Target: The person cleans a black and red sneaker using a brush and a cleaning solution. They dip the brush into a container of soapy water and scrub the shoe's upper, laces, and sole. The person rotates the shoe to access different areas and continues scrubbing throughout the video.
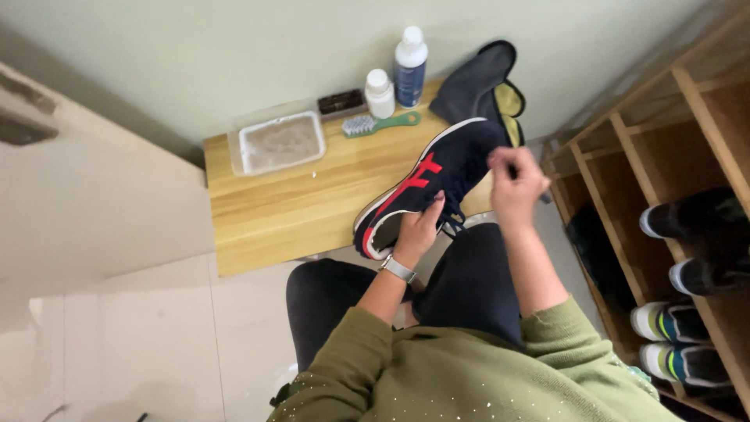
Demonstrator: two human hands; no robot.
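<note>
a pale green wall [234,55] rises beyond the hands. a low wooden bench [289,195] stands under and left of them, on a pale tiled floor [141,344]. to their right stands a wooden shoe rack [672,148], softly lit.

There is only the one view, from the camera on my head. It looks steeply down past my chest and green sleeves onto my lap, so my knees sit at the middle bottom of the picture and the tiled floor [141,336] fills the lower left. It faces the pale wall [234,47] ahead, with the low wooden counter [273,211] running along it across the upper middle. My arms reach up from the bottom edge, close to the lens. The wooden shoe rack [687,141] stands along the right edge, seen at a slant.
</note>
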